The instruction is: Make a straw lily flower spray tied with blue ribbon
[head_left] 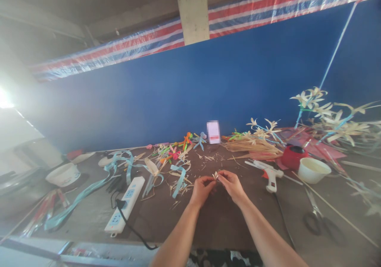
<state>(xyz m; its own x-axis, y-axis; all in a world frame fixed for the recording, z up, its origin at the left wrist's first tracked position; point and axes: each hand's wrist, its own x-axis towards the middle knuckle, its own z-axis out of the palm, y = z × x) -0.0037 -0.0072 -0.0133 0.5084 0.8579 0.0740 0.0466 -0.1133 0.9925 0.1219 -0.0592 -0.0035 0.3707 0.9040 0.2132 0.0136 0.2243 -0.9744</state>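
Note:
My left hand (203, 190) and my right hand (231, 184) meet over the middle of the table. Between their fingertips is a small pale, petal-like strip (215, 175), pinched from both sides. It is too small to make out in detail. Beyond my hands, thin straw-coloured scraps lie scattered on the dark table. To the left of my left hand is a curled light-blue ribbon (179, 181). A white glue gun (270, 175) lies to the right of my right hand.
A white power strip (126, 205) with a black plug lies at left. Scissors (317, 215), a cream cup (314, 170) and a red object (294, 156) are at right. Pale flowers (342, 120) stand at the back right. A white bowl (63, 175) sits far left.

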